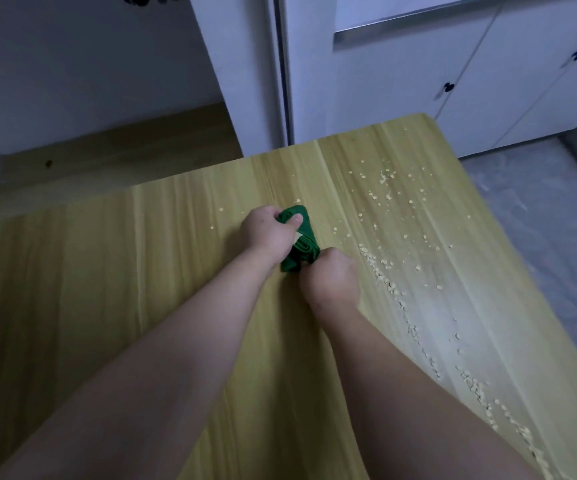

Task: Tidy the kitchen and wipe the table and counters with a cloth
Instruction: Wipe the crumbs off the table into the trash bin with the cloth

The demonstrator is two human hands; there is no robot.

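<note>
A bunched green cloth (303, 244) lies on the light wooden table (141, 271), near its middle. My left hand (269, 230) grips the cloth's far end, thumb pressed on top. My right hand (330, 280) holds the near end, its fingers curled around the fabric and mostly hidden. Pale crumbs (389, 285) lie scattered over the table's right side, with a dense line of them running from beside my right hand toward the near right corner.
White cabinets with small dark knobs (448, 87) stand beyond the table's far right corner. A white wall panel (245, 81) rises behind the far edge. Grey floor (539, 209) lies to the right, wooden floor (124, 147) to the far left.
</note>
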